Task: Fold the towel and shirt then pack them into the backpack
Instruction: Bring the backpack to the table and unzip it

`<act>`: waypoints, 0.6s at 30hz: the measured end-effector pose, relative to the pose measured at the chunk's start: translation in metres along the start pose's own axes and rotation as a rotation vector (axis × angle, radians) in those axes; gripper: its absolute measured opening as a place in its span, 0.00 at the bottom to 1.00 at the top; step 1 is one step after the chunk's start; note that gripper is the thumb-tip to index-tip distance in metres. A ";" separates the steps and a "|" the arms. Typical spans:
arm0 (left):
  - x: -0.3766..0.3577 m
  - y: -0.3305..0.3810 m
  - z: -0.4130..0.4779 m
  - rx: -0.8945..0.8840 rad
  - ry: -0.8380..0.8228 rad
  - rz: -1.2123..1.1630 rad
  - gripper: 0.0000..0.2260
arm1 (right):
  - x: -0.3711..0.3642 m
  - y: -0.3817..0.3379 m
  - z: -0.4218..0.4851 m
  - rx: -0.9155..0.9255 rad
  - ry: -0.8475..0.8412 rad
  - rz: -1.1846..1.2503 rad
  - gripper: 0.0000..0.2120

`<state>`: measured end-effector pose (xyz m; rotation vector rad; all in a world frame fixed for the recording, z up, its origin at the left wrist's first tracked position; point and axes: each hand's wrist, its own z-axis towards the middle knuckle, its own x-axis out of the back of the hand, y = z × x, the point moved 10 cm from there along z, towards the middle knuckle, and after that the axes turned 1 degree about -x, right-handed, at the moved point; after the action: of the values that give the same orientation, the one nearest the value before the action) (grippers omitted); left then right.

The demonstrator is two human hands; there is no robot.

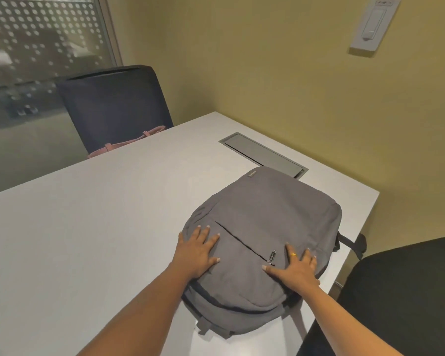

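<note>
A grey backpack (pixel 265 219) lies flat on the white table (pixel 88 227), its front pocket facing up and zippers drawn shut. My left hand (pixel 197 249) rests flat on its near left part with fingers spread. My right hand (pixel 294 268) presses flat on the near right part, just beside the front pocket's zipper pull (pixel 271 255). No towel or shirt shows anywhere in view.
A grey cable hatch (pixel 263 155) is set into the table behind the backpack. A dark chair (pixel 113 106) with a pink strap stands at the far side. Another black chair (pixel 401 291) sits at the right, beside the table edge. A yellow wall lies beyond.
</note>
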<state>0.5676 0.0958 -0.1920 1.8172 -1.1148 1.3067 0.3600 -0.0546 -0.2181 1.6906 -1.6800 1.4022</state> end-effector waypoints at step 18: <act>-0.056 -0.036 -0.019 0.251 0.012 -0.116 0.46 | -0.034 -0.049 0.041 0.216 -0.106 -0.177 0.50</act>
<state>0.5834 0.1432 -0.2396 2.0183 -0.8554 1.4377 0.4270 -0.0597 -0.2461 2.0099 -1.4312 1.4757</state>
